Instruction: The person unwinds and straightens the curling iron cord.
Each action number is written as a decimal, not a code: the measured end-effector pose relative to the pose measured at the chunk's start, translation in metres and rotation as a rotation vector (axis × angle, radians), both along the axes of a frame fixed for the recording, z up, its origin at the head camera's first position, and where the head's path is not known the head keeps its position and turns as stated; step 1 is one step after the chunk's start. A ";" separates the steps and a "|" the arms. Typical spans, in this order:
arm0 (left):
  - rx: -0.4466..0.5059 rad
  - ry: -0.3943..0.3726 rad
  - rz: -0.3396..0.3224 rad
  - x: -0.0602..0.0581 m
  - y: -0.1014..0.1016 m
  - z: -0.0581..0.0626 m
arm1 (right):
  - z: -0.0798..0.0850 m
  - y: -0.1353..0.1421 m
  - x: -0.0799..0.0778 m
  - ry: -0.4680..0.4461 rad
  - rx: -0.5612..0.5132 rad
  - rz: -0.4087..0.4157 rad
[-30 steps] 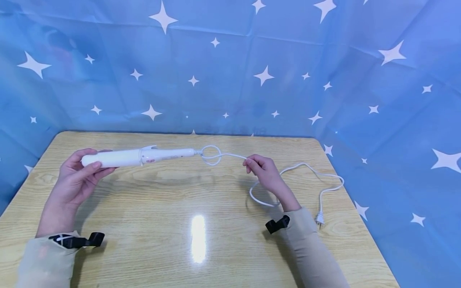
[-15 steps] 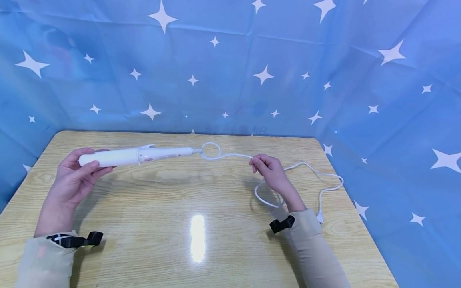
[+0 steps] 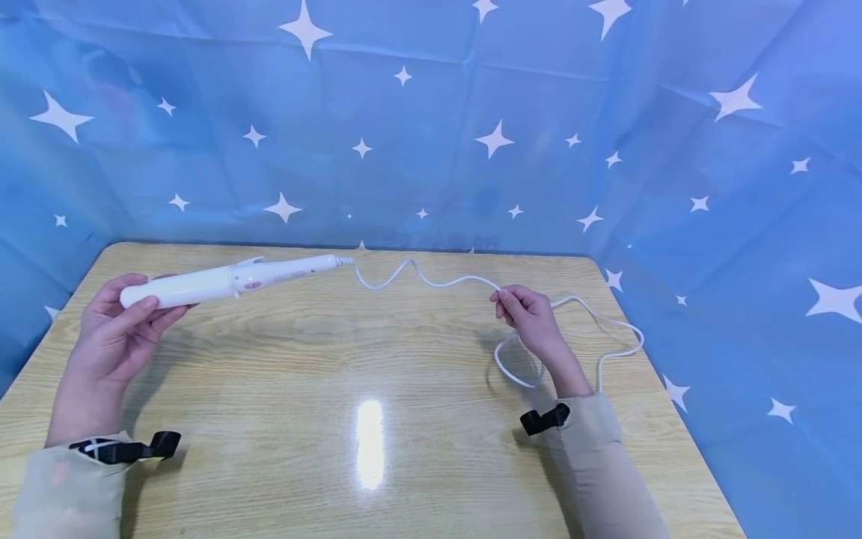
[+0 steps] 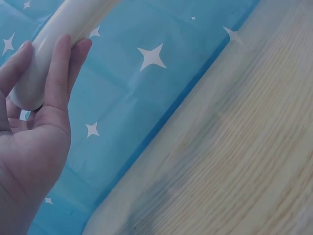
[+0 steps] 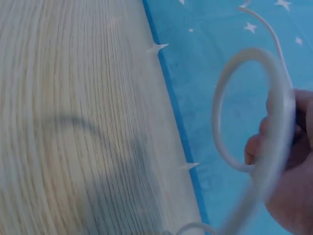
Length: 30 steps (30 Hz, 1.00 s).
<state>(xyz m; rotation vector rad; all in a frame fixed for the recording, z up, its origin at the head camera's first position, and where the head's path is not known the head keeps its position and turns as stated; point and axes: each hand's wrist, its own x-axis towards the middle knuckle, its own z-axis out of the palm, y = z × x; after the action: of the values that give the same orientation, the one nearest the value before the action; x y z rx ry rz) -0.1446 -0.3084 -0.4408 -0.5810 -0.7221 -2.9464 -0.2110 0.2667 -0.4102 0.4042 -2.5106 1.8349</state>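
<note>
A white curling iron (image 3: 182, 287) is held over the left side of the table, tilted slightly up toward its cord end. My left hand (image 3: 117, 322) grips the rounded barrel end between thumb and fingers. In the left wrist view that barrel (image 4: 44, 68) lies between my fingers. From the handle, a white cord (image 3: 439, 285) runs right in shallow waves. My right hand (image 3: 532, 318) pinches this cord between thumb and fingertips. Past that hand the cord hangs in a loop, which fills much of the right wrist view as a blurred cord loop (image 5: 222, 98). The plug is hidden behind my right sleeve.
A wooden table (image 3: 289, 419) lies below both hands. The far stretch of cord bends along its right side. A blue star-printed cloth (image 3: 431, 172) hangs behind the table and at its sides. Each wrist carries a black camera mount (image 3: 151, 447).
My left hand has moved left with the curling iron, and my right hand has moved right along with the cord. The small loop near the handle has opened into waves. My sleeve now covers the plug.
</note>
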 end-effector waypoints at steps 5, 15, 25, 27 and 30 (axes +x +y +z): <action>0.021 -0.019 0.015 0.001 -0.001 0.001 | -0.002 -0.006 -0.001 0.003 0.039 0.001; 0.004 -0.034 0.050 0.001 -0.003 0.004 | -0.006 -0.009 -0.006 -0.021 0.102 -0.003; -0.013 -0.054 0.070 0.004 -0.014 -0.004 | -0.018 -0.017 -0.012 -0.008 0.137 0.015; -0.025 -0.065 0.086 0.006 -0.017 -0.008 | -0.019 -0.019 -0.012 -0.013 0.144 0.021; -0.028 -0.108 0.113 0.009 -0.024 -0.015 | -0.020 -0.023 -0.012 -0.019 0.163 0.039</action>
<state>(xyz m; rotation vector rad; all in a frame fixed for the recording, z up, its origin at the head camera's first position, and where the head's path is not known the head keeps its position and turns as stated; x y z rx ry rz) -0.1359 -0.3326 -0.4553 -0.3718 -0.7797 -2.8848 -0.2227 0.2436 -0.4302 0.4425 -2.6941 1.6595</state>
